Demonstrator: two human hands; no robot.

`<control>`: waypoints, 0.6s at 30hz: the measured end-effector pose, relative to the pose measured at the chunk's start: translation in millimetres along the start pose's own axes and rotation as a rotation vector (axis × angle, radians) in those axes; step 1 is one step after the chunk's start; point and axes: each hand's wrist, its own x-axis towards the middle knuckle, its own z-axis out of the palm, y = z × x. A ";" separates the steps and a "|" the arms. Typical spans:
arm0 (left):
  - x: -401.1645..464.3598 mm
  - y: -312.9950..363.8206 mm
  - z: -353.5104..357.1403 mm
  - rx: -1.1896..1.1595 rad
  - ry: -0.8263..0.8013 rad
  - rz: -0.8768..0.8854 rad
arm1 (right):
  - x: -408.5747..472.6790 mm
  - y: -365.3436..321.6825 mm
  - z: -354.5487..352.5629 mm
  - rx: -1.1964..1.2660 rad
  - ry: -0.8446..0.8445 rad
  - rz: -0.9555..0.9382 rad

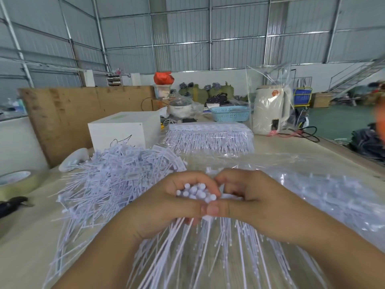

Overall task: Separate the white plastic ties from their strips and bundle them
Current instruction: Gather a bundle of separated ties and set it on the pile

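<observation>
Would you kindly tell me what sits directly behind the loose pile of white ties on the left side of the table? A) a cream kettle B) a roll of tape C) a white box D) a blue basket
C: the white box stands just behind the loose pile of ties, while the blue basket and the cream kettle are further right, and the roll of tape lies at the table's left edge.

Even daylight, fisheye-warped, blurred right edge
</observation>
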 end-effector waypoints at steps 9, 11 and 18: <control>0.9 0.0 0.6 0.155 0.054 -0.046 | -0.3 0.4 -2.2 -0.184 0.006 0.068; 0.9 -0.4 1.6 0.164 0.116 -0.027 | -0.1 -0.7 -5.1 -0.106 -0.023 0.098; 5.4 -1.0 8.1 0.084 0.277 0.084 | 2.4 -3.8 2.5 0.032 0.154 0.037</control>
